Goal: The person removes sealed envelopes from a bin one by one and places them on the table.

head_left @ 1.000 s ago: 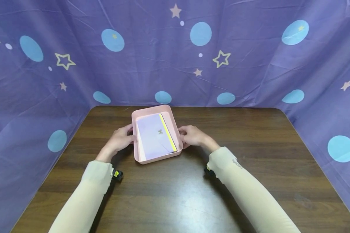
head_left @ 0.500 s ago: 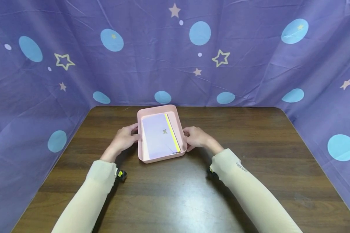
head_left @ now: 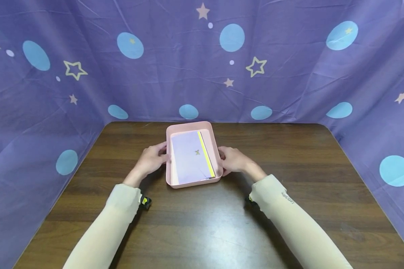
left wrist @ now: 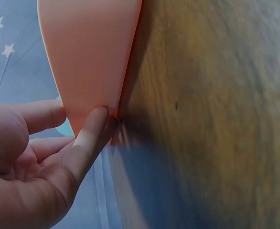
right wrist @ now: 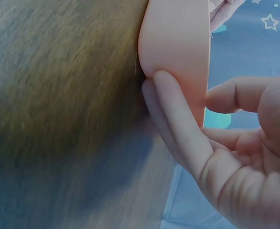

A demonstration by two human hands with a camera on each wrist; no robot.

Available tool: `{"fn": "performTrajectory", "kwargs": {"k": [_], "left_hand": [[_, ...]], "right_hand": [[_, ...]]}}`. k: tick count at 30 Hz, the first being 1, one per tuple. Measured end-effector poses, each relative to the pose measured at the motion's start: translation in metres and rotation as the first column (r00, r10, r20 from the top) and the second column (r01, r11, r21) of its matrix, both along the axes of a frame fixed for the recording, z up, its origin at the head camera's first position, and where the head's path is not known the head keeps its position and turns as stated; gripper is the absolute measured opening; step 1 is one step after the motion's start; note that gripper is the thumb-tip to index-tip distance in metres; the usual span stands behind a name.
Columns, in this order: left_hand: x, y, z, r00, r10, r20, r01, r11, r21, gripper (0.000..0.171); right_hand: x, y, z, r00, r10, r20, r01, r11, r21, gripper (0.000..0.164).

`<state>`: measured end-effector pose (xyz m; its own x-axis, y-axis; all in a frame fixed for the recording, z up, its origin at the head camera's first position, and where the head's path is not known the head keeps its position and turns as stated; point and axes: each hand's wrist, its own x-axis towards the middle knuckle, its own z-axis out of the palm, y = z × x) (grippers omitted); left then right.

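A pink tray [head_left: 193, 185] sits slightly turned near the back of the table. In it lies a pale lilac notebook [head_left: 188, 158] with a yellow strip down its right side and a small butterfly mark. My left hand [head_left: 152, 158] holds the tray's left wall, thumb at the rim. In the left wrist view the fingers [left wrist: 90, 133] reach along the outer wall to the bottom edge. On the opposite side my right hand [head_left: 233, 160] grips the right wall. The right wrist view shows its thumb at the rim and its fingers [right wrist: 176, 109] low against the outer wall.
The dark wooden table [head_left: 188, 228] spreads around the tray, with a bright light reflection toward the front. A purple curtain [head_left: 175, 56] with stars and blue ovals hangs behind the table and at both sides. Black wrist devices [head_left: 145, 202] sit under the cuffs.
Both hands and the tray between them have moved steadily to the right across the table, the notebook travelling along inside. The hold on each side looks the same.
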<state>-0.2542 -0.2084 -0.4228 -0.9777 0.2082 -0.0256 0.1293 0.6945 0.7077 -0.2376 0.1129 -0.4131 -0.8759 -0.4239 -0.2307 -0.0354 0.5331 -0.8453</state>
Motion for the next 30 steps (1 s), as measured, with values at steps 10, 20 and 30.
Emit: {"fn": "performTrajectory", "kwargs": {"k": [10,20,30], "left_hand": [[-0.002,0.013,-0.003,1.0,-0.021,-0.022,0.021,1.0,0.003,0.06],[-0.001,0.027,-0.004,0.999,-0.04,-0.017,0.04,0.999,0.029,0.059],[-0.005,0.049,-0.002,0.998,-0.067,-0.014,0.067,0.998,0.014,0.059]], "right_hand": [[0.002,0.013,0.003,0.999,0.037,-0.026,-0.036,0.998,0.046,0.04],[0.009,0.029,0.002,1.0,0.0,0.016,0.0,1.0,0.012,0.049],[0.012,0.049,-0.001,0.996,-0.043,0.075,0.044,0.999,-0.023,0.056]]}}
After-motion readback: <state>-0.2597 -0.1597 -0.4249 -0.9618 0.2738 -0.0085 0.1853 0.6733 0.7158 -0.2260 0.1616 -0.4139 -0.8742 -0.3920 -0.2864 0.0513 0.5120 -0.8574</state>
